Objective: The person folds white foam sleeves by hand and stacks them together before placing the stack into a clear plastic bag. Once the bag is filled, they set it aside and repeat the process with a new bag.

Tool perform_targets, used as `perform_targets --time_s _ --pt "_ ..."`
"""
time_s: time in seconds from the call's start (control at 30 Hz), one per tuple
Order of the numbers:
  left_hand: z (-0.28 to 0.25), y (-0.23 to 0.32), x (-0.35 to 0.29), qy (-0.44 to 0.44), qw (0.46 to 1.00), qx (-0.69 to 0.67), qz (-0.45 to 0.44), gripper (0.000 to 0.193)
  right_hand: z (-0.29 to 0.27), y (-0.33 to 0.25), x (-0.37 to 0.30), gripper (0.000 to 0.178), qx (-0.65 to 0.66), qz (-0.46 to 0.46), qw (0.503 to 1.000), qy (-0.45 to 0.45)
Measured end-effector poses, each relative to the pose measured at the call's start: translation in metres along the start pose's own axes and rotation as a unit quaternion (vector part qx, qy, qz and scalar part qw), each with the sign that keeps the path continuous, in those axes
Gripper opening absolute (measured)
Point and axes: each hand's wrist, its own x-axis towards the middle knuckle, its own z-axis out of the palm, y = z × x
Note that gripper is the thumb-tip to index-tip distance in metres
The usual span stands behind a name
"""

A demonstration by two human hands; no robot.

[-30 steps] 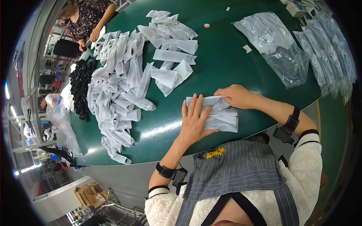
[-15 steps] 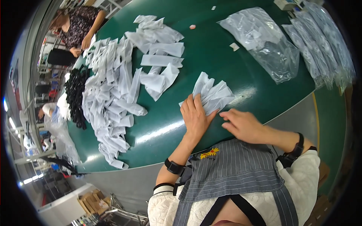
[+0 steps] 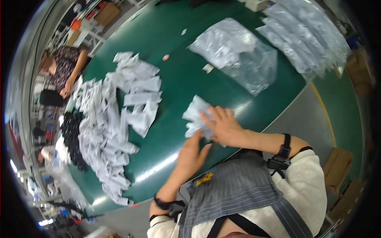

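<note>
A small bunch of thin white fabric pieces (image 3: pixel 193 112) lies on the green table in front of me. My right hand (image 3: pixel 227 126) rests over the bunch's right side, fingers spread and touching the cloth. At the near edge of the bunch is my left hand (image 3: pixel 191 155), its thumb held apart and its fingertips reaching the fabric. The hands hide part of the bunch. To the left spreads a large heap of similar white pieces (image 3: pixel 101 135), with a smaller overlapping group (image 3: pixel 141 85) at its far end.
A clear plastic bag (image 3: pixel 234 51) with white contents lies beyond my right hand. Several filled clear bags (image 3: pixel 301 35) are stacked at the far right. Black strips (image 3: pixel 72 139) sit along the left edge of the green table (image 3: pixel 170 75), where another person (image 3: pixel 65 71) works.
My right hand has moved left onto the white bunch. My left hand has drawn back from the top of it to its near edge. The whole view has shifted.
</note>
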Motion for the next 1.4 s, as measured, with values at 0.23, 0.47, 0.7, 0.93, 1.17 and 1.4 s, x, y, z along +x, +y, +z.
perform_targets --time_s 0.23,0.47,0.7,0.93,1.17,1.4 --pt "-0.011 0.089 0.108 0.095 0.961 0.089 0.245 0.058 -0.018 0.037 -0.063 0.081 0.05 -0.039 0.998 -0.01" --pt "0.082 0.11 0.195 0.138 0.918 0.278 0.246 0.054 -0.098 0.116 -0.136 0.08 0.115 0.274 0.955 0.02" --pt "0.055 0.107 0.201 0.151 0.878 0.1 0.443 0.023 -0.069 0.174 0.006 0.08 0.333 0.137 0.927 0.102" --pt "0.084 0.103 0.188 0.161 0.884 0.11 0.426 0.015 -0.044 0.218 -0.021 0.078 -0.114 0.24 0.958 0.107" --pt "0.079 0.089 0.165 0.184 0.883 0.057 0.429 0.022 -0.022 0.194 0.039 0.071 -0.117 0.28 0.946 0.109" --pt "-0.059 -0.056 0.087 0.32 0.91 0.213 0.155 0.034 -0.072 0.142 -0.046 0.019 0.051 0.087 0.987 0.123"
